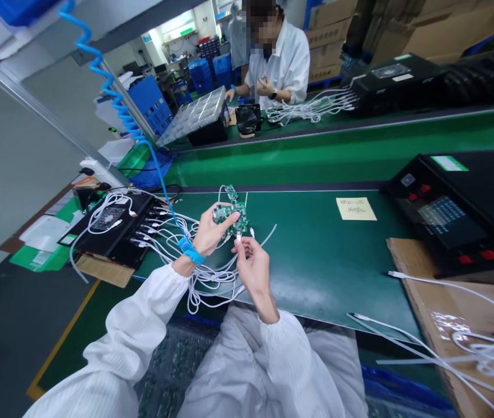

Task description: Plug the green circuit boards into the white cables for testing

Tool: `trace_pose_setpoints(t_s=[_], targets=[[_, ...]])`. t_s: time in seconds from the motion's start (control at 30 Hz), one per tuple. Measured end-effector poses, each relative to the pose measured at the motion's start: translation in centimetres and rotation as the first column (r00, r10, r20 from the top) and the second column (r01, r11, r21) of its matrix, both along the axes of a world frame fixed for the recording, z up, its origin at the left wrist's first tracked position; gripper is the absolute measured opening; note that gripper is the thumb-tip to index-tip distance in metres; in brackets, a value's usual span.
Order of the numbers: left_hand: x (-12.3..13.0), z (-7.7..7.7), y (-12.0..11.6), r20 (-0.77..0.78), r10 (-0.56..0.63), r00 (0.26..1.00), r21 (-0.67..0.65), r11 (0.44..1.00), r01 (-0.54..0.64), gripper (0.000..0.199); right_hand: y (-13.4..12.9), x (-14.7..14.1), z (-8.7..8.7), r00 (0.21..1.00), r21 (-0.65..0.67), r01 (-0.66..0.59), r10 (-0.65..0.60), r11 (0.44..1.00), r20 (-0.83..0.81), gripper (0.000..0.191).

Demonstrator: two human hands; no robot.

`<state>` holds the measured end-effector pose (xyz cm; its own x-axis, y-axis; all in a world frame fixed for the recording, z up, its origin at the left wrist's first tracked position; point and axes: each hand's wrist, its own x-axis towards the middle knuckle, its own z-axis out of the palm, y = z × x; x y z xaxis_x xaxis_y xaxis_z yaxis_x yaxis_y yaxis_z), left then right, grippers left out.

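Over the green work surface, my left hand (212, 231), with a blue strap at the wrist, grips a green circuit board (241, 219), its thumb lying across the board. A smaller green board (231, 192) shows just beyond it, with a thin white wire. My right hand (252, 261) pinches a white cable plug (238, 237) at the board's near edge; whether the plug is seated cannot be seen. White cables (212, 277) lie looped below both hands and run left to a black box (118, 223).
A yellow note (356, 209) lies on the green table (316, 261). At right stand a black device (455, 215) and cardboard (421, 290) with white cables. Across a raised edge, a person (290, 58) in white works beside a fan (248, 120). A blue coiled hose (114, 93) hangs at left.
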<state>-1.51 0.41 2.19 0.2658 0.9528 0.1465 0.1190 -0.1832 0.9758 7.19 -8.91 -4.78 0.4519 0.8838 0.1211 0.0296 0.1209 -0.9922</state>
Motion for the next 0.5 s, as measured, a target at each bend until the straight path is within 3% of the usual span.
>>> trace_pose_setpoints(t_s=[0.13,0.27,0.43,0.5], targets=[[-0.1,0.3,0.1,-0.009,-0.013,1.0,-0.016,1.0,0.013,0.042,0.0,0.0,0.0,1.0,-0.003,-0.02,0.02,1.0,-0.002,0.03],[-0.2,0.9,0.3,-0.116,-0.009,0.993,0.039,0.999,0.014,0.04,0.2,0.1,-0.2,0.998,0.009,-0.059,0.059,0.998,-0.024,0.029],[-0.4,1.2,0.5,-0.195,-0.044,0.98,0.041,0.998,0.053,0.041,0.5,1.1,-0.4,0.973,-0.008,-0.179,0.176,0.984,-0.146,0.033],[-0.6,1.0,0.6,-0.193,-0.067,0.979,0.045,0.996,0.077,0.041,0.8,2.0,0.0,0.958,-0.004,-0.185,0.179,0.983,-0.223,0.043]])
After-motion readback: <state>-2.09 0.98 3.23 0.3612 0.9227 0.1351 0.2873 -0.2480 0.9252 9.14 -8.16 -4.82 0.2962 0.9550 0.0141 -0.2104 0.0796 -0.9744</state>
